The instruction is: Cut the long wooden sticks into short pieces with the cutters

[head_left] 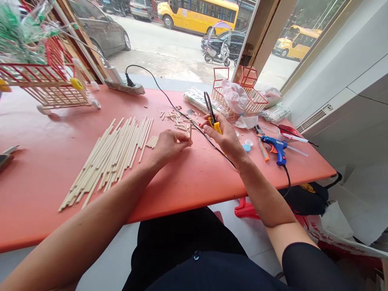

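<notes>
Between the thumb and fingers of my left hand (169, 146) is a short wooden stick (190, 134), held upright just over the table. My right hand (224, 135) is wrapped round a cutting tool (213, 115) with yellow handles and dark jaws, which points up and away from me. Long wooden sticks (110, 155) lie in a loose pile left of my left hand. A few short pieces (152, 141) lie side by side next to it. Beyond both hands, small cut bits (176, 117) are scattered on the red table (188, 182).
A blue glue gun (275, 148) and orange-handled pliers (263, 147) lie at the right. A black cable (163, 93) crosses the table. Stick-built carts stand at the far left (57, 87) and back right (254, 101). A power strip (127, 87) lies near the window.
</notes>
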A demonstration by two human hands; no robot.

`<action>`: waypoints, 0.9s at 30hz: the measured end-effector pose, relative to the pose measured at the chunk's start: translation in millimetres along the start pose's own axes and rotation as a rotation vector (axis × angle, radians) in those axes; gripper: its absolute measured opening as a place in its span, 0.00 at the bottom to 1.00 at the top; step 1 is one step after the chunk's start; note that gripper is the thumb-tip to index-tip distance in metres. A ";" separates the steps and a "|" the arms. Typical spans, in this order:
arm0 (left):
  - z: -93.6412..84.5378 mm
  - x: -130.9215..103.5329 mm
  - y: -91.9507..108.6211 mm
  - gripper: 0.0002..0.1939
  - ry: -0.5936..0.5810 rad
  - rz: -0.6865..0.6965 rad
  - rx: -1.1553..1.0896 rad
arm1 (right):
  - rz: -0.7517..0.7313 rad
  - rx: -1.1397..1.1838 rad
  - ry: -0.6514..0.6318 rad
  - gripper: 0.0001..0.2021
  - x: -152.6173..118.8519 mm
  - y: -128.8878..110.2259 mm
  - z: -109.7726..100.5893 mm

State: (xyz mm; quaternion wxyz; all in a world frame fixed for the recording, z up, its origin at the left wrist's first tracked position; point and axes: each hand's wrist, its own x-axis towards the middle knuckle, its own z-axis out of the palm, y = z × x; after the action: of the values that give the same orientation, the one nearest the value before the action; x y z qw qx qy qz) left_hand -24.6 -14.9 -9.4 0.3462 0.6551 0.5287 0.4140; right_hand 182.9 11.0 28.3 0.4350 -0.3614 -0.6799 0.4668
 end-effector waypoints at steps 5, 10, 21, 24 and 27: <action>-5.1 -2.4 10.3 0.13 0.025 -0.025 -0.064 | -0.017 -0.062 -0.045 0.23 -0.5 2.7 2.8; -2.3 -6.3 18.4 0.14 -0.058 0.050 -0.106 | -0.054 -0.133 -0.100 0.22 -3.5 6.8 11.3; 3.2 -6.4 20.8 0.12 -0.116 0.050 -0.233 | -0.139 -0.229 -0.055 0.17 -3.2 17.0 18.6; 1.5 -8.1 25.5 0.13 -0.129 0.016 -0.298 | -0.104 -0.164 -0.040 0.19 -2.0 16.5 17.9; -1.6 -8.2 27.6 0.15 -0.168 -0.014 -0.364 | -0.017 -0.058 -0.055 0.23 -0.2 17.6 15.5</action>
State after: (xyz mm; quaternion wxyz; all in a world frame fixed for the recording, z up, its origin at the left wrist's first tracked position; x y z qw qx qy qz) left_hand -15.7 -28.4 14.5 0.5046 0.6102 0.4192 0.4443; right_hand 170.0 11.2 8.6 0.4094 -0.3549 -0.7080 0.4530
